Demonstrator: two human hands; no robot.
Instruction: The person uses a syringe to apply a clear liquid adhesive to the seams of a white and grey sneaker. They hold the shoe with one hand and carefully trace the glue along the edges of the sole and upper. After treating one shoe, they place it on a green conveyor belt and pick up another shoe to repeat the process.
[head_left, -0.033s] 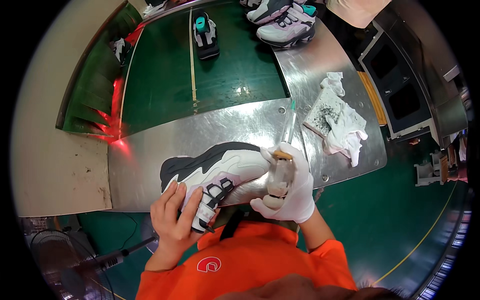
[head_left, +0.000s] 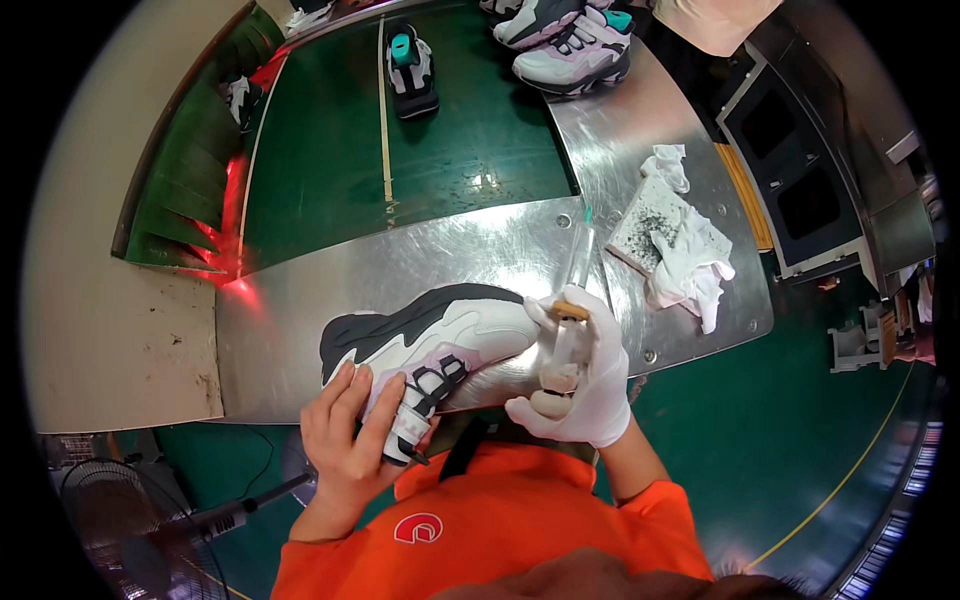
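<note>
A white, black and lilac sneaker lies on its side on the metal table, its dark sole turned away from me. My bare left hand grips it by the collar and tongue, near the straps. Right of the toe, my white-gloved right hand is closed around a clear syringe with an orange-brown finger flange and a green tip. The tip points away from me, over the table joint. Gloved fingertips are close by the shoe's toe; whether they touch it I cannot tell.
Crumpled white cloths lie on a black-speckled white pad at the right. Beyond the metal table runs a green conveyor belt carrying a shoe. More sneakers stand at the far right. A fan is at lower left.
My right hand and the syringe have shifted very slightly to the right. The sneaker and my left hand stay in place.
</note>
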